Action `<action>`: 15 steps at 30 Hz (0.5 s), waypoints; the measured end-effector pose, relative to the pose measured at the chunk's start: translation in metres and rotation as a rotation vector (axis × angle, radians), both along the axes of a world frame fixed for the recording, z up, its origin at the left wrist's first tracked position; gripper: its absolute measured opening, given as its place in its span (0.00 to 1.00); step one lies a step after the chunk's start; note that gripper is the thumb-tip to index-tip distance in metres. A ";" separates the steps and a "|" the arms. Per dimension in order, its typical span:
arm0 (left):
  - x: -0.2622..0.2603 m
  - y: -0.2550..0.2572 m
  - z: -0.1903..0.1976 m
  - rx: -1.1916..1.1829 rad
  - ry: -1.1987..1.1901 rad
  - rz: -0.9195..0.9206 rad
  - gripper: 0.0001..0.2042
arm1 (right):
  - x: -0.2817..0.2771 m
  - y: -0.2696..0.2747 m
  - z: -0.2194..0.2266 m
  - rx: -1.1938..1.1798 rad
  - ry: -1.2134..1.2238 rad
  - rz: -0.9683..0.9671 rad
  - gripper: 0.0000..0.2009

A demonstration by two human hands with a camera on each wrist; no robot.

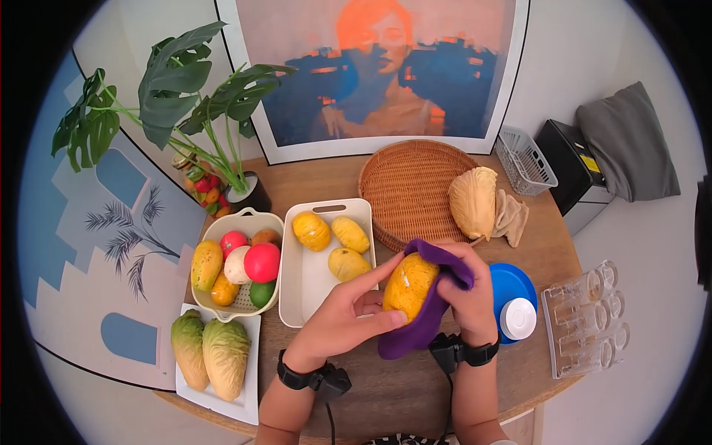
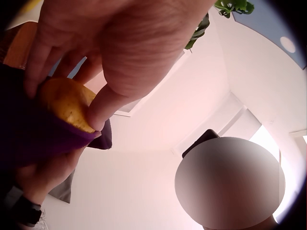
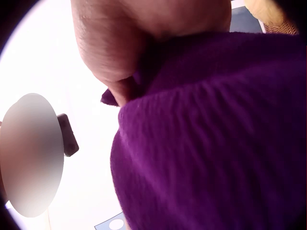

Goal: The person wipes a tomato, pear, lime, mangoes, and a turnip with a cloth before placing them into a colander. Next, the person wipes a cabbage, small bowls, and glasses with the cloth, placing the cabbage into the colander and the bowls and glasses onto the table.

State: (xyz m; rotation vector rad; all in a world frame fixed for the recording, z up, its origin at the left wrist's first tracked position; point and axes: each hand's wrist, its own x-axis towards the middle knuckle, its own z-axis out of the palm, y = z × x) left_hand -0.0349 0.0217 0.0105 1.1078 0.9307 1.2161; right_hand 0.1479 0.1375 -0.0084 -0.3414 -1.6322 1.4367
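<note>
Above the table's front part, a yellow speckled oval fruit (image 1: pixel 410 288) is held in front of the person. The left hand (image 1: pixel 347 319) pinches it from the left, its thumb on the near end and fingers at the far side. On the other side, the right hand (image 1: pixel 469 288) grips a purple cloth (image 1: pixel 408 340) that wraps the fruit's right side and underside. In the left wrist view the fruit (image 2: pixel 69 103) shows between thumb and fingers, its lower part covered by cloth. Purple cloth (image 3: pixel 206 143) fills most of the right wrist view, hiding the fruit there.
Left of the hands stand a white tray (image 1: pixel 291 297) with several yellow fruits, a colander (image 1: pixel 215 300) of mixed produce, and a plate (image 1: pixel 252 371) with two cabbages. A wicker tray (image 1: pixel 408 178) lies behind; a blue plate (image 1: pixel 512 276) and a glass rack (image 1: pixel 552 334) are right.
</note>
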 end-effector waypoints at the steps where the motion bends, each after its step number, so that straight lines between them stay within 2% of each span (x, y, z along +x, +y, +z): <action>1: 0.002 0.000 0.000 0.000 -0.001 0.000 0.37 | -0.003 0.002 -0.004 -0.026 0.042 -0.050 0.16; 2: 0.004 0.000 0.000 0.003 -0.022 -0.006 0.36 | -0.003 0.001 -0.004 -0.026 0.042 -0.050 0.16; 4: 0.008 0.001 0.000 0.005 -0.040 -0.015 0.36 | -0.001 -0.002 -0.003 -0.302 0.073 -0.023 0.12; 6: 0.011 0.002 0.001 0.077 -0.067 0.043 0.32 | -0.001 -0.001 -0.006 -0.243 0.058 -0.031 0.11; 8: 0.007 0.000 -0.005 0.041 -0.090 0.076 0.31 | 0.000 0.000 -0.007 -0.226 0.036 0.015 0.18; 9: 0.005 0.000 -0.008 0.004 -0.114 0.110 0.29 | -0.001 -0.001 -0.005 -0.226 0.036 0.015 0.18; 11: 0.004 0.002 -0.012 -0.018 -0.162 0.140 0.28 | -0.003 -0.003 0.005 -0.169 0.031 0.143 0.33; 12: 0.004 0.002 -0.013 -0.039 -0.211 0.171 0.28 | -0.003 -0.003 0.007 -0.169 0.031 0.143 0.33; 14: 0.005 0.002 -0.011 -0.044 -0.220 0.183 0.28 | -0.005 -0.003 0.009 -0.101 -0.021 0.188 0.46; 15: 0.006 0.002 -0.009 -0.048 -0.229 0.196 0.28 | -0.005 -0.002 0.009 -0.100 -0.021 0.189 0.46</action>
